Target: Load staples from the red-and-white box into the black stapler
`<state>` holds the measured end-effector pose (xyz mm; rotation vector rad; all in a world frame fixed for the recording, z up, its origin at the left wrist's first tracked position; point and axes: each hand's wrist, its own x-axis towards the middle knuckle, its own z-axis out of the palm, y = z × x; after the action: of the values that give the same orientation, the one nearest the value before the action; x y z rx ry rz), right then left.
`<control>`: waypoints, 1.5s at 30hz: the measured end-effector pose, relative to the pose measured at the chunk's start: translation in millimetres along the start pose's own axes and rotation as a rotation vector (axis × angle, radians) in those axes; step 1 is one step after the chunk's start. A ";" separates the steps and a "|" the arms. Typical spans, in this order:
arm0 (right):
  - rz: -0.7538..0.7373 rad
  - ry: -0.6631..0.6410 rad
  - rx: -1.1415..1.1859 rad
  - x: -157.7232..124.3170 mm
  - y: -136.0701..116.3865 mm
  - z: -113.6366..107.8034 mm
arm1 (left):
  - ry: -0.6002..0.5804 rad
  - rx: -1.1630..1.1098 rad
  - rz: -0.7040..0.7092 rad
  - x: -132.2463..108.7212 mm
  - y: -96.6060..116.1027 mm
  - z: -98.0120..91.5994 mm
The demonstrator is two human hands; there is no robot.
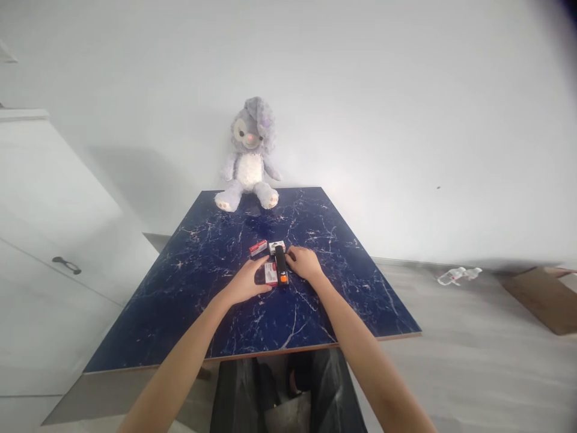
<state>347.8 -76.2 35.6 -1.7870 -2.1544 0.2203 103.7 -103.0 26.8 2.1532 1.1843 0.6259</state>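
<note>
My left hand [247, 281] lies over the tabletop, its thumb and fingers curved around the near and far edges of a small red-and-white box [271, 273]. Close against that box's right side is a long black stapler [280, 264] with an orange patch at its near end. The curled fingertips of my right hand [305, 262] touch the stapler's right side; part of their grip is hidden. Behind the boxed group sit a second red-and-white box [258, 248], slightly turned, and a white box [276, 245] partly covered by the stapler's far end.
A grey-and-white plush toy [249, 153] sits at the far edge of the blue marbled table [252, 331], against the wall. A white cabinet [54, 313] stands at left. On the floor at right are white items [458, 275] and a piece of cardboard [543, 296].
</note>
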 end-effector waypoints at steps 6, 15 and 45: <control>0.024 0.030 -0.051 -29.4 -13.3 -0.6 | 0.053 -0.063 0.014 -10.5 -6.5 -2.7; 0.045 0.030 -0.031 -45.2 -4.9 13.4 | 0.638 0.100 -0.202 0.0 -30.7 0.5; 0.079 0.001 -0.153 -39.1 -7.5 20.1 | 0.595 -0.134 -0.106 -34.1 47.8 50.3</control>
<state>340.0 -114.0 13.3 -1.9569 -2.1539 0.0751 147.3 -166.4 20.3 1.8260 1.4904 1.3157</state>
